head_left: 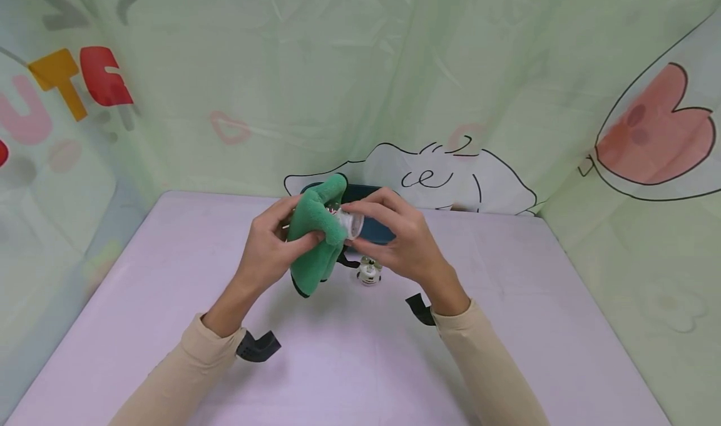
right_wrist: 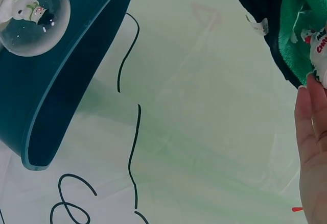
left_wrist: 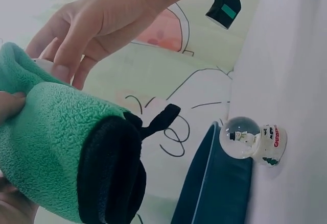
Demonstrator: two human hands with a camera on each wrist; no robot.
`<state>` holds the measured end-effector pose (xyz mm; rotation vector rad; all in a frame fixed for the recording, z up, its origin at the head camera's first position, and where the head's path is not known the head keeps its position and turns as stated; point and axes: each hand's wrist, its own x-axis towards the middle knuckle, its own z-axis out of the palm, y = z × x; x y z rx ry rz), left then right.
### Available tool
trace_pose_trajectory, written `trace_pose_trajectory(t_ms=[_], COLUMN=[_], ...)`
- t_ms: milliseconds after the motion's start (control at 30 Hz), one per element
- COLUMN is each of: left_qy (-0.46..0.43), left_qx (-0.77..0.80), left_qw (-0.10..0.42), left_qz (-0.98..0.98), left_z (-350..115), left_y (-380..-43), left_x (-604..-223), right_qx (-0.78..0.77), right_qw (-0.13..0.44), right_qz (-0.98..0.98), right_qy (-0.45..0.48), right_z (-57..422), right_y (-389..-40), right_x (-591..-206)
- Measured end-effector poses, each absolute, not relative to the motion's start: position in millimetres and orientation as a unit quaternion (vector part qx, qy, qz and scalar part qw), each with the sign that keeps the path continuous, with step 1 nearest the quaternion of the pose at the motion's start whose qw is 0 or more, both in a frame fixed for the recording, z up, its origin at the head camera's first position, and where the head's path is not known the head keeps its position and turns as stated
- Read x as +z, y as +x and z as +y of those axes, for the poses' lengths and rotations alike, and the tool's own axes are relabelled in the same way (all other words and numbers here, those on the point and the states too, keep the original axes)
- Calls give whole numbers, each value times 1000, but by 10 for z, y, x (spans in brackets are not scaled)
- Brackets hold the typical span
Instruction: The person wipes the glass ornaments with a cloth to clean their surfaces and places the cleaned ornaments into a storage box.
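Observation:
My left hand (head_left: 269,241) grips a green plush cloth (head_left: 308,241) with a dark edge, its thumb on the near side. The cloth is wrapped around a snow globe (head_left: 353,224) tipped on its side, so most of the glass ball is hidden. My right hand (head_left: 401,233) holds the globe's white base between thumb and fingers. Red lettering shows on that base (right_wrist: 320,55) in the right wrist view. A second snow globe (left_wrist: 255,141), with a snowman inside and a white base, stands on the table below the hands.
Behind the hands stands a dark blue container (head_left: 378,231), with the second globe in front of it. The pale lilac table (head_left: 349,363) meets a printed curtain (head_left: 253,88) at the back and sides. Black devices (head_left: 258,347) are strapped at both wrists.

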<state>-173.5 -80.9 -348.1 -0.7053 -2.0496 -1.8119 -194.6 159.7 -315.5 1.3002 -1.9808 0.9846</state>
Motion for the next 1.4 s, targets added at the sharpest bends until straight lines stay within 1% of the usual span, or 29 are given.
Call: trace_pose_trajectory(t_ms=[200,433,633,733,967,1133,1267,1400], left_qy=[-273,-315,-334,-338,-364,-384,-389,-378], left_qx=[-628,-618,-612,-608,-616,-627,-629,-625], left_qw=[164,183,198,201,192,193,196,196], left_qz=[-710,-697,-689,-690,-671,-649,-644,-654], left_z=[-829,-838,-827,-824,-810,-786,-772,-758], left_y=[-1735,-1747,-1758,-1755,-1727,-1728,-1736,-1731], left_x=[-3493,-3500,-3503,-3507,-3515,-3518,-3529,-3547], right_qx=[404,454,491,514,561,595,614,617], right_qw=[261,211,167,135,39,-8,-24,-27], right_qz=[-743,-745,-746,-745,-739,-718,-708,-716], right_qy=[465,441,418,404,373,361,349,325], right_z=[1614,1635,1641,1651,1694,1704,1686,1663], right_y=[-1941,-1939,-1919,-1911,-1915,-1916,-1906,-1885], right_x=[-3159,-3144,-3119,-3111,-3103,-3104,-3103,-3101])
